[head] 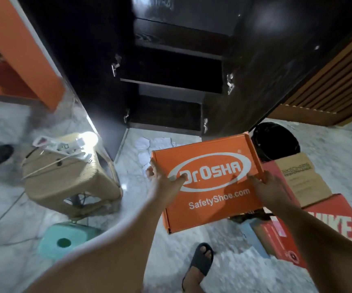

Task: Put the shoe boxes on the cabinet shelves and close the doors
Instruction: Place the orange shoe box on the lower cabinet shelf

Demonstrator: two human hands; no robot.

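I hold an orange "Dr.Osha" shoe box (211, 187) in the air in front of the dark cabinet (170, 68). My left hand (162, 176) grips its left edge, thumb lying on the lid. My right hand (264, 187) grips the right edge. The cabinet stands open, both doors (86, 60) swung wide, with several dark bare shelves showing. On the floor to the right lie a brown Skechers box (301, 176) and a red Nike box (323, 227).
A beige plastic stool (69, 176) with papers on it stands at the left, a green stool (65, 237) below it. A black bin (276, 142) sits right of the cabinet. White paper scraps (149, 149) lie on the marble floor. My sandalled foot (200, 263) is below the box.
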